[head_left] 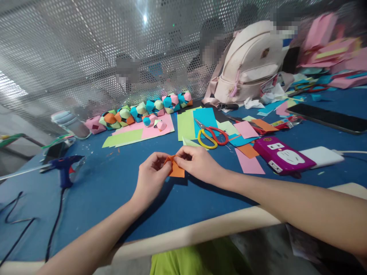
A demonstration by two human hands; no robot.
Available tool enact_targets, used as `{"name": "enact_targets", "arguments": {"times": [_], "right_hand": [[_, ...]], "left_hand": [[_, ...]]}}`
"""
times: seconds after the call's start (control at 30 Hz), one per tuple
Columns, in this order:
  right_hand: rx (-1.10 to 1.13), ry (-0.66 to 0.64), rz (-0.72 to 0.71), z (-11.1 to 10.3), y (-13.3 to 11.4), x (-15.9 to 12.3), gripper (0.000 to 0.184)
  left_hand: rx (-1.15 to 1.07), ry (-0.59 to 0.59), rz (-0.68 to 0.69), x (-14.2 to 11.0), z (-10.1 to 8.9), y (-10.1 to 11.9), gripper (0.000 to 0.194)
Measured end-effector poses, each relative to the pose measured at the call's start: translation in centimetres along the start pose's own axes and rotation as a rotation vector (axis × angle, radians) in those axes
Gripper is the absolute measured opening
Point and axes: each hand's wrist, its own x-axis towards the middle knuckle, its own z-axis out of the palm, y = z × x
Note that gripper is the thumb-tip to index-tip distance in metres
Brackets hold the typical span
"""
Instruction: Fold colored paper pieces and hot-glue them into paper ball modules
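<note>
An orange piece of paper [177,171] is pinched between my two hands, just above the blue tabletop near its front edge. My left hand [153,170] is closed on its left side, thumb and fingers pressed together. On the upper right side, my right hand [197,160] grips the same paper with thumb and forefinger. A shadow of the hands and paper falls on the table below. Behind my right hand lie scissors [211,136] with one yellow and one red handle, and a pale green paper piece [189,143].
Folded paper balls [140,110] line the back by a perforated metal screen. A blue glue gun [65,168] with its cord is at left, near a cup [71,124]. A purple power strip [282,156], phone [328,117], paper scraps and a pale backpack [250,63] occupy the right.
</note>
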Motion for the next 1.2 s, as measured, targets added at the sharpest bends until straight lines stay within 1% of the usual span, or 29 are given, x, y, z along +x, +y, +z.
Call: {"name": "enact_targets", "arguments": {"times": [0.23,0.4,0.53,0.73,0.87,0.93,1.03,1.1,1.2], "right_hand": [[0.030,0.004,0.009,-0.09,-0.16,-0.06,0.014],[0.040,-0.024,0.019,0.08,-0.12,-0.11,0.014],[-0.026,-0.077,0.009,0.10,-0.11,-0.18,0.014],[-0.099,-0.082,0.005,-0.16,-0.32,-0.33,0.016],[-0.129,-0.056,-0.084,-0.35,-0.36,-0.26,0.006],[-0.136,-0.032,-0.131,-0.44,-0.37,-0.24,0.009],[-0.162,-0.024,-0.163,-0.56,-0.40,-0.29,0.015],[-0.175,-0.015,-0.207,-0.61,-0.37,-0.33,0.010],[-0.182,-0.005,-0.319,-0.61,-0.14,-0.34,0.005]], "left_hand": [[-0.051,-0.035,-0.008,-0.06,0.05,0.28,0.015],[-0.051,-0.009,-0.019,0.10,-0.01,0.00,0.014],[-0.065,0.014,-0.008,0.20,-0.09,-0.29,0.013],[-0.011,0.020,0.000,0.17,-0.18,-0.33,0.014],[0.071,-0.030,0.013,0.07,-0.15,-0.41,0.011],[0.112,-0.054,0.019,0.02,-0.11,-0.40,0.009],[0.119,-0.066,0.003,-0.07,-0.06,-0.30,0.009],[0.129,-0.068,-0.001,-0.10,-0.04,-0.30,0.010],[0.173,-0.088,0.011,-0.12,0.04,-0.54,0.009]]}}
